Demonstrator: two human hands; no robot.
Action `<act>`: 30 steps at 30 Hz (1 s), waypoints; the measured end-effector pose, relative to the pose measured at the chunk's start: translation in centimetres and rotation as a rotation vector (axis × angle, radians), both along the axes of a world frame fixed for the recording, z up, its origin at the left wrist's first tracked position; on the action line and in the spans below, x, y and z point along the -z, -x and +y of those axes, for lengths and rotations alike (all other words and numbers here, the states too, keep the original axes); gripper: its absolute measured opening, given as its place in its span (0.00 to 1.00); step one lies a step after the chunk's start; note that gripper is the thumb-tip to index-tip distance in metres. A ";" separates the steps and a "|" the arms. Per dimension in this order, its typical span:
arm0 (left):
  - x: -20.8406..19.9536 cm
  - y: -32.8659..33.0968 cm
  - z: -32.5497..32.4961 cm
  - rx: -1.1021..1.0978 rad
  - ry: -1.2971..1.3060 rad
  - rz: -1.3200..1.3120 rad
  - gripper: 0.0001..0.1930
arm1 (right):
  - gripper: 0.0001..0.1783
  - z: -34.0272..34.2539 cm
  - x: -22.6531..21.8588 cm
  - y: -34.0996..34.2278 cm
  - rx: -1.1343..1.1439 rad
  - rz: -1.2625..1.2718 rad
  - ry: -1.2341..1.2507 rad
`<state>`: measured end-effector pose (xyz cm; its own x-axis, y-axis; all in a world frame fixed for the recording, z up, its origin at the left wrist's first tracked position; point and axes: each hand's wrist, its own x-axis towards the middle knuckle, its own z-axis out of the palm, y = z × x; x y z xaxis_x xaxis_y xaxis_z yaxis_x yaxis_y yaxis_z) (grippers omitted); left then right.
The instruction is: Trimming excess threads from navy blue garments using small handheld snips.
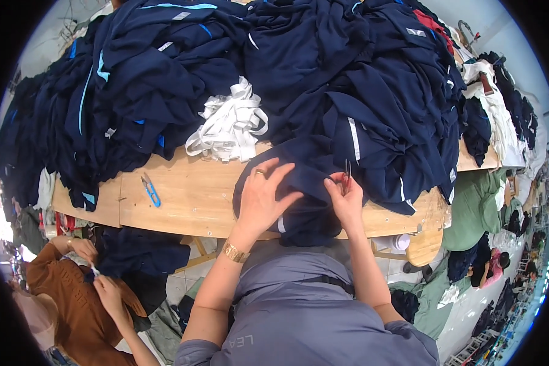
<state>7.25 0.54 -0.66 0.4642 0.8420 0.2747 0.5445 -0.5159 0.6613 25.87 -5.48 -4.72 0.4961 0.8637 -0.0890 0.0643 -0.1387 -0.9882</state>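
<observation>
A navy garment piece (305, 155) lies over the front edge of the wooden table. My left hand (262, 195) rests on this cloth, its thumb and fingers spread apart. Just right of it, my right hand (348, 201) is closed around a small pair of thread snips (348, 168), whose thin blades point away from me; the fingers hide most of the handle. Beyond my left hand sits a bundle of white tape strips (229, 125). Blue-handled thread snips (151, 191) lie on the bare wood to the left.
Large heaps of navy garments (165, 73) with light blue and white trim cover the back of the table (183, 195). A co-worker in a brown top (73, 293) handles dark cloth at lower left. Green cloth (479, 201) hangs at the right, near a wooden stool (424, 247).
</observation>
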 end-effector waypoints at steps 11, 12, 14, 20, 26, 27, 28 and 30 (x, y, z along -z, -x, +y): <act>-1.9 -0.8 1.5 -0.135 1.130 -0.889 0.06 | 0.14 0.5 -4.2 1.4 -0.326 -0.044 -0.122; -2.0 -0.6 1.7 -0.150 1.166 -0.905 0.06 | 0.13 0.6 -3.6 1.4 -0.356 -0.074 -0.058; -0.1 0.5 2.6 -0.043 1.098 -0.819 0.04 | 0.10 0.8 -2.9 1.6 -0.330 -0.013 -0.011; 1.1 3.0 4.3 -0.330 0.037 -0.077 0.07 | 0.09 1.1 -2.9 0.0 -0.057 0.580 -0.140; 1.2 7.7 4.4 -0.283 0.613 0.118 0.10 | 0.06 1.0 -2.1 -1.9 -0.014 0.781 -0.145; 1.0 8.1 4.4 -0.188 0.923 0.089 0.11 | 0.06 1.0 -1.9 -1.9 -0.011 0.780 -0.147; 1.5 8.6 4.2 -0.048 1.068 -0.037 0.14 | 0.07 1.2 -1.8 -1.8 -0.007 0.821 -0.149; 2.0 9.1 2.9 0.056 1.230 -0.482 0.16 | 0.07 1.4 -1.7 -1.7 -0.007 0.865 -0.148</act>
